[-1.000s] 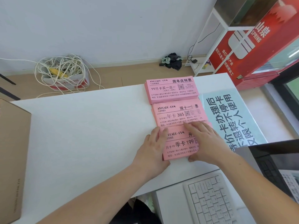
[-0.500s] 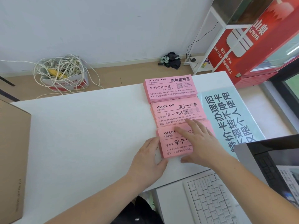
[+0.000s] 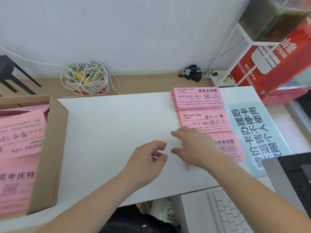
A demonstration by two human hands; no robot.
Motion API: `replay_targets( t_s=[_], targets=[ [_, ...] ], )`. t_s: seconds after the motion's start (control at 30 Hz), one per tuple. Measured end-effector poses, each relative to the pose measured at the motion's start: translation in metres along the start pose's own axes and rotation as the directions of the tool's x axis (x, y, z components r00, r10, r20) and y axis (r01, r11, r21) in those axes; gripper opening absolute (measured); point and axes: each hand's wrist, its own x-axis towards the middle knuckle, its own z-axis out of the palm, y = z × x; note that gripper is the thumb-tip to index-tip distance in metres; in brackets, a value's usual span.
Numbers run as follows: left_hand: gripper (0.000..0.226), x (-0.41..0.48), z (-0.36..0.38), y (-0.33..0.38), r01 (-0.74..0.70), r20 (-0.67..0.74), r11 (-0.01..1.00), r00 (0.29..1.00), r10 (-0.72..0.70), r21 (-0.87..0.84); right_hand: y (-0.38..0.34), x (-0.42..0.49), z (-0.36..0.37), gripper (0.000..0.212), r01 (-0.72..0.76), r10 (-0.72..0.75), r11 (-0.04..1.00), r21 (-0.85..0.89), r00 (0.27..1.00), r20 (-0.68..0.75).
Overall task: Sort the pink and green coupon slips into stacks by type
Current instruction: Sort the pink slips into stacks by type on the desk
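Note:
Three stacks of pink coupon slips lie in a column on the white table [image 3: 117, 132]: a far stack [image 3: 197, 98], a middle stack [image 3: 204, 121] and a near stack [image 3: 227, 148]. My right hand [image 3: 193, 147] hovers over the near stack's left edge with fingers spread and relaxed, pointing left, holding nothing. My left hand [image 3: 146, 158] floats above bare table just left of it, fingers loosely curled, empty. More loose pink slips [image 3: 18, 148] fill a cardboard box [image 3: 50, 157] at the left edge. No green slips are in view.
A pale blue printed sign [image 3: 255, 135] lies right of the stacks. A white keyboard [image 3: 227, 214] and a dark monitor [image 3: 294, 179] sit at the near right. On the floor behind are a box of tangled white cord [image 3: 87, 78] and a red cabinet [image 3: 272, 64].
Both hands have lifted off the near pink stack and shifted left. The view has swung left, bringing the cardboard box of pink slips into sight.

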Motion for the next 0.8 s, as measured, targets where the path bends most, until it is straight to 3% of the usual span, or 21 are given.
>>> replay_targets(
  t_s=[0.2, 0.33, 0.43, 0.57, 0.63, 0.73, 0.8],
  targets=[
    [0.022, -0.042, -0.129, -0.001, 0.004, -0.076, 1.000, 0.997, -0.005, -0.015, -0.117, 0.035, -0.018, 0.044, 0.154, -0.125, 0.955, 0.254, 0.984, -0.128],
    [0.022, -0.074, -0.217, -0.026, 0.000, -0.229, 1.000, 0.973, 0.005, 0.022, -0.202, 0.061, -0.021, 0.043, 0.225, -0.127, 0.808, 0.544, 0.969, -0.212],
    [0.024, -0.098, -0.285, -0.061, 0.050, -0.328, 0.999, 0.944, -0.042, 0.017, -0.264, 0.075, -0.013, 0.040, 0.311, -0.182, 0.734, 0.604, 0.947, -0.266],
    [0.027, -0.123, -0.344, -0.119, 0.148, -0.438, 0.980, 0.896, -0.076, 0.133, -0.322, 0.085, 0.002, 0.032, 0.509, -0.313, 0.753, 0.417, 0.835, -0.453],
    [0.034, -0.131, -0.356, -0.144, 0.181, -0.401, 0.959, 0.912, -0.081, 0.218, -0.339, 0.093, 0.010, 0.028, 0.565, -0.374, 0.776, 0.281, 0.770, -0.516],
    [0.041, -0.139, -0.359, -0.171, 0.084, -0.310, 0.899, 0.949, 0.060, 0.430, -0.352, 0.102, 0.020, 0.023, 0.587, -0.469, 0.806, 0.072, 0.710, -0.525],
    [0.045, -0.135, -0.362, -0.178, 0.007, -0.355, 0.863, 0.913, 0.201, 0.506, -0.359, 0.107, 0.021, 0.026, 0.595, -0.512, 0.803, -0.031, 0.663, -0.546]
  ],
)
